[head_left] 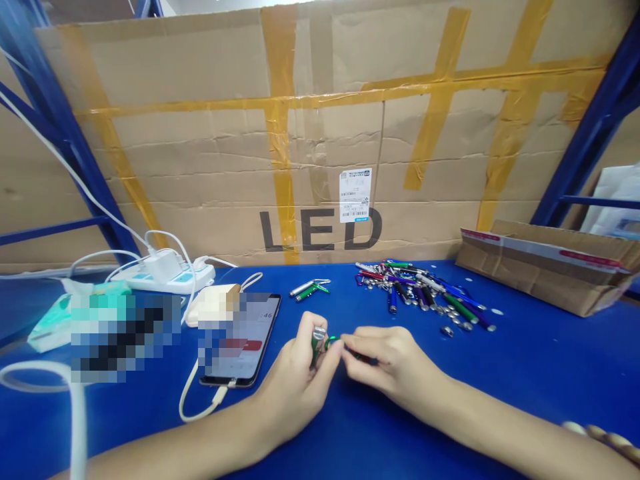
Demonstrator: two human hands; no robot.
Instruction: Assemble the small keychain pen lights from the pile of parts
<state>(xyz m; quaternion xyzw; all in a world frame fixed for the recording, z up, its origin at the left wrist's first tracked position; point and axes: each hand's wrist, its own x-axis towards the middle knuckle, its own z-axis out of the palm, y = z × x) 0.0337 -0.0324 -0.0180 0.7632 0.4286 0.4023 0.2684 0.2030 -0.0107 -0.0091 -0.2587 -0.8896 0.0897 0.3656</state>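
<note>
In front of me, my left hand [300,373] is closed around a small shiny green metal tube [316,350] with a silver end, much of it covered by the fingers. The thumb and fingertips of my right hand [387,357] are pinched together, meeting my left thumb at a green ringed piece [332,342]. What lies deeper between the right fingers looks dark and is mostly hidden. Beyond the hands lie a silver tube [301,289] and a green tube [309,292] with a metal clip. To their right spreads a pile of colourful metal tubes [420,287] with clips and small silver parts.
At the left, a phone [245,340] is plugged into a cable beside a white charger [213,303]. Behind it sits a power strip [165,277] with cables. An open cardboard box [545,267] stands at the right. A large taped carton [320,147] walls off the back.
</note>
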